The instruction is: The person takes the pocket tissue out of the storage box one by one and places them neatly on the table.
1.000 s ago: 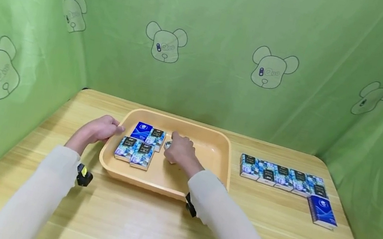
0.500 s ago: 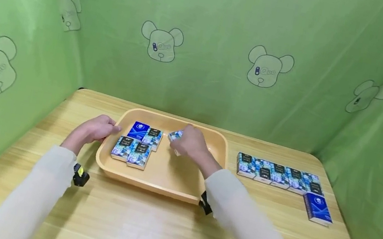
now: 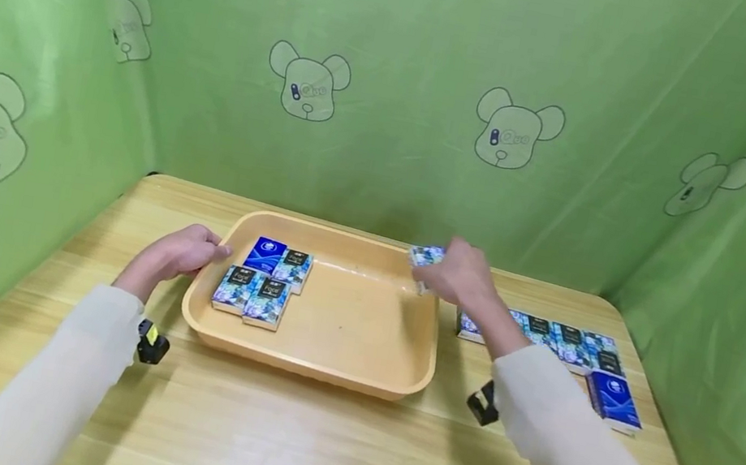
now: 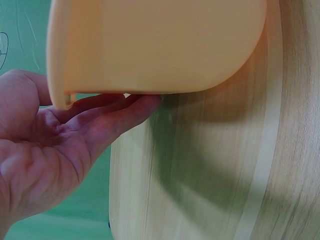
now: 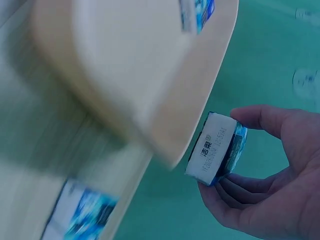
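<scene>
My left hand point(image 3: 187, 249) holds the left wall of the peach plastic tray point(image 3: 349, 331), its thumb over the rim. In the left wrist view its fingers point(image 4: 117, 120) lie against the outer wall. My right hand point(image 3: 462, 274) pinches a blue floral tissue pack point(image 3: 425, 256) between thumb and fingers, above the tray's back right corner. The right wrist view shows the white printed end of that tissue pack point(image 5: 214, 148). At the tray's left side lie one plain blue tissue pack point(image 3: 265, 254) and 3 floral ones, such as the front floral pack point(image 3: 267, 302).
Right of the tray, a row of floral tissue packs point(image 3: 570, 345) lies on the wooden table point(image 3: 278, 447), partly hidden by my right arm. A plain blue pack point(image 3: 615, 400) lies before the row's right end. Green curtains point(image 3: 384, 168) enclose the table's back and sides.
My right hand has lifted the floral tissue pack from the tray's middle and carried it right, over the back right corner. The left hand keeps its hold on the tray.
</scene>
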Demonstrator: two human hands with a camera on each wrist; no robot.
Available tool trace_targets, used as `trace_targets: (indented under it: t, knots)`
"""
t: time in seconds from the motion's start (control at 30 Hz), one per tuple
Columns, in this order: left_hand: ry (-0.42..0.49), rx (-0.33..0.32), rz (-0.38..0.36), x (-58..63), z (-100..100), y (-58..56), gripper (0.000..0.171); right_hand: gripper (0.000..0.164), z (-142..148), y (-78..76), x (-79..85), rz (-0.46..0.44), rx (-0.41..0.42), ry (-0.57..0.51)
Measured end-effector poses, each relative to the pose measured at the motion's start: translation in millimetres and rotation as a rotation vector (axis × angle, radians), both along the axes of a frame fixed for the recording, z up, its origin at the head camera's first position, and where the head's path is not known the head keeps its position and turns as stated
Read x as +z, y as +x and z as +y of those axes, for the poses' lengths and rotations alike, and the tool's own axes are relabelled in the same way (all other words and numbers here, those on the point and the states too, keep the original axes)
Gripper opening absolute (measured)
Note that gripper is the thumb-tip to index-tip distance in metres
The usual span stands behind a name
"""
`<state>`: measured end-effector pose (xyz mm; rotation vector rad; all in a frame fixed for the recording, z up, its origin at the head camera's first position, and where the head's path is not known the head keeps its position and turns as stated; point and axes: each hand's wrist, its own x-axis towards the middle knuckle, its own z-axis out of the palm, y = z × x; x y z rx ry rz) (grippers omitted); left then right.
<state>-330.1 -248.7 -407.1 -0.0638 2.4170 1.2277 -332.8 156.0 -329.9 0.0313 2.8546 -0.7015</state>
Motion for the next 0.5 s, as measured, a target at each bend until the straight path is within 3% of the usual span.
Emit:
trace_targets:
  t: [0.13, 0.5]
  knots:
    - [-0.009, -0.002, 0.008, -1.9, -3.7, 1.2, 0.043, 0.083, 36.8, 0.8, -8.0, -0.019, -0.034, 0.023]
    - [0.000, -0.013, 0.005, -0.9, -1.4, -0.9, 0.045, 0.048, 141.6, 17.2, -38.3, -0.025, -0.091, 0.101]
